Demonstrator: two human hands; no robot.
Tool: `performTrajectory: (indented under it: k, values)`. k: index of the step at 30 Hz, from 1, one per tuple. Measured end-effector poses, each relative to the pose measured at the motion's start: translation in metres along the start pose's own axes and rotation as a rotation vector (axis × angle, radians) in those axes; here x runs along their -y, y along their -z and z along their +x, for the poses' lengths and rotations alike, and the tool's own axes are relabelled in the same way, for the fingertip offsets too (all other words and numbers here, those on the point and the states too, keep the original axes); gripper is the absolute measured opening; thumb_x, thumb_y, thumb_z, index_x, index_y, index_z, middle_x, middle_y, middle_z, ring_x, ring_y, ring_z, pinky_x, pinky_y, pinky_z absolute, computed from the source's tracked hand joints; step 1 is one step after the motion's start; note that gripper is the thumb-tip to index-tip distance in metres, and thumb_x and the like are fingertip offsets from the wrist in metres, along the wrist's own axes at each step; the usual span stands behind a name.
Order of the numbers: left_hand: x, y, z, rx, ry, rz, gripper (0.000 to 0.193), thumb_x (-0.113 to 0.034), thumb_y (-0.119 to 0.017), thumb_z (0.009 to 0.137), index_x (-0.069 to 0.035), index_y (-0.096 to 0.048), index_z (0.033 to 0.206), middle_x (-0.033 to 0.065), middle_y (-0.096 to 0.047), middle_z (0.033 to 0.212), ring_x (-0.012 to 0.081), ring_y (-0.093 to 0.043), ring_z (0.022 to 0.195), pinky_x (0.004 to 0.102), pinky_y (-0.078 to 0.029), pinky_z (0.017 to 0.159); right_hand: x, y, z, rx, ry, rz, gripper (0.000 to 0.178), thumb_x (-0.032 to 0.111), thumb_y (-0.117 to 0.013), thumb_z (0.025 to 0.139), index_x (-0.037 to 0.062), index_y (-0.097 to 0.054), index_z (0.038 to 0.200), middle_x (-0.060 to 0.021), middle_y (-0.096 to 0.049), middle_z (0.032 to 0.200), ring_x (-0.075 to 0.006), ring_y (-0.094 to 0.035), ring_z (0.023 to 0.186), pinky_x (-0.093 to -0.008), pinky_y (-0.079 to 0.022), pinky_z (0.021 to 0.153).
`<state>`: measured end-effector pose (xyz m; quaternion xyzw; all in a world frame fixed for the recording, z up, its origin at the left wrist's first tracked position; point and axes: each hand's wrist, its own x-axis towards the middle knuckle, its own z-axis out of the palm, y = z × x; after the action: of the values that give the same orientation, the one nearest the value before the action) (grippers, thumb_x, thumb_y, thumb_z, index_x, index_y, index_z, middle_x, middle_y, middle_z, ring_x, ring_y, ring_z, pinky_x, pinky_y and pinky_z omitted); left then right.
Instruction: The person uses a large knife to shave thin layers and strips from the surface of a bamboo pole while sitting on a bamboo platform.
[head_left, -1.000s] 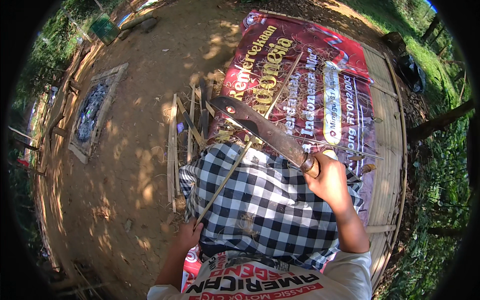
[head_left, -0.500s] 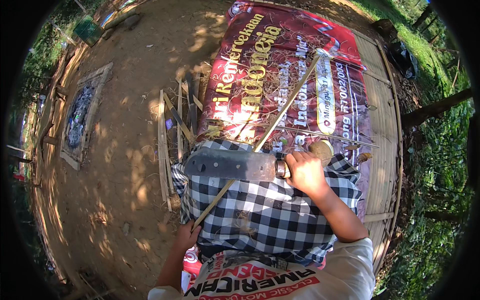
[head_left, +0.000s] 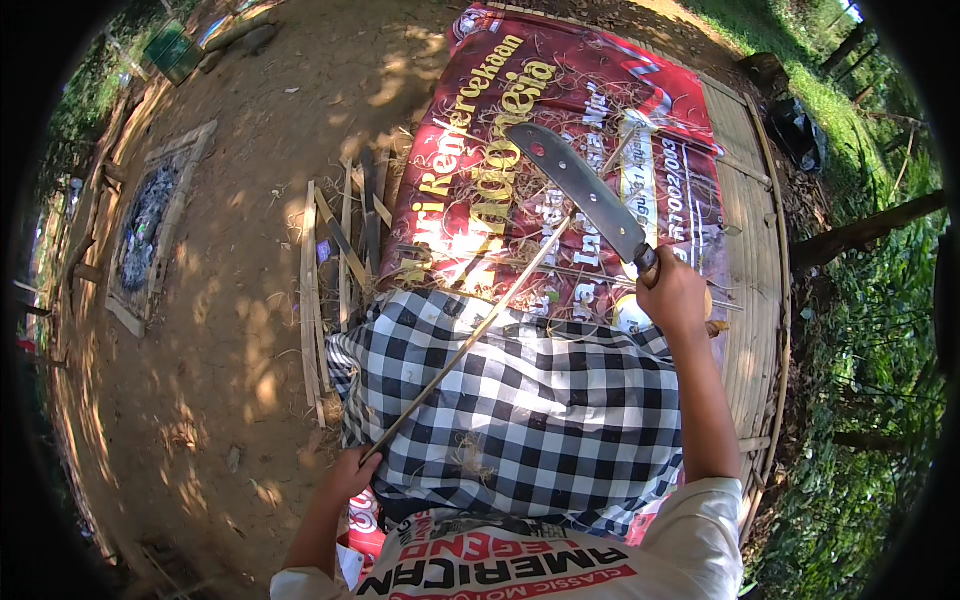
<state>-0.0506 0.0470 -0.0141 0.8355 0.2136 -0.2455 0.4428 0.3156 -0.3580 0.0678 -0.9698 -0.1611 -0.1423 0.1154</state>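
My right hand is wrapped round the dark handle of a machete. Its broad blade is raised, slanting up and left across a long thin bamboo strip; whether blade and strip touch I cannot tell. Low on the left, my left hand grips the strip's near end. From there the strip runs up and right over a black-and-white checked cloth on my lap and on past the blade. Beyond the cloth lies a red printed banner strewn with curly shavings.
Several bamboo strips lie on the bare dirt left of the banner. Farther left is a framed ash pit. A slatted bamboo platform carries the banner, with a black bag beyond its right edge. A green container stands far left.
My right hand has moved right, and the machete has swung from lying level over the lap to pointing up and left above the banner. My left hand has shifted slightly left and down with the strip.
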Motion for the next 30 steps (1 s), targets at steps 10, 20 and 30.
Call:
performTrajectory:
  k: [10,20,30]
  values:
    - [0.007,0.008,0.0,0.059,0.137,0.058,0.032,-0.025,-0.055,0.091,0.004,-0.063,0.102,0.0163,-0.062,0.073,0.0226,-0.058,0.068,0.0382,-0.046,0.067,0.094,0.019,-0.05,0.416,0.558,0.152,0.042,0.022,-0.077,0.063,0.0026,-0.049,0.087,-0.0118,-0.056,0.074,-0.0283,-0.064,0.064,-0.0389,-0.051,0.055]
    - [0.058,0.019,-0.041,0.128,0.317,0.069,0.034,-0.031,-0.053,0.093,0.0,-0.063,0.104,0.0114,-0.063,0.08,0.0198,-0.058,0.076,0.0374,-0.046,0.071,0.06,0.034,-0.049,0.21,0.342,0.373,0.035,0.023,-0.073,0.073,0.0024,-0.061,0.099,-0.0141,-0.061,0.073,-0.0313,-0.062,0.061,-0.039,-0.049,0.056]
    - [0.068,0.031,-0.042,0.066,0.428,0.065,0.051,-0.043,-0.06,0.088,0.003,-0.059,0.111,0.0225,-0.066,0.096,0.0293,-0.064,0.094,0.0395,-0.047,0.083,0.051,0.015,-0.07,0.42,-0.448,1.079,0.023,0.009,-0.069,0.084,-0.0022,-0.055,0.099,-0.002,-0.057,0.067,-0.0085,-0.053,0.054,-0.0259,-0.042,0.049]
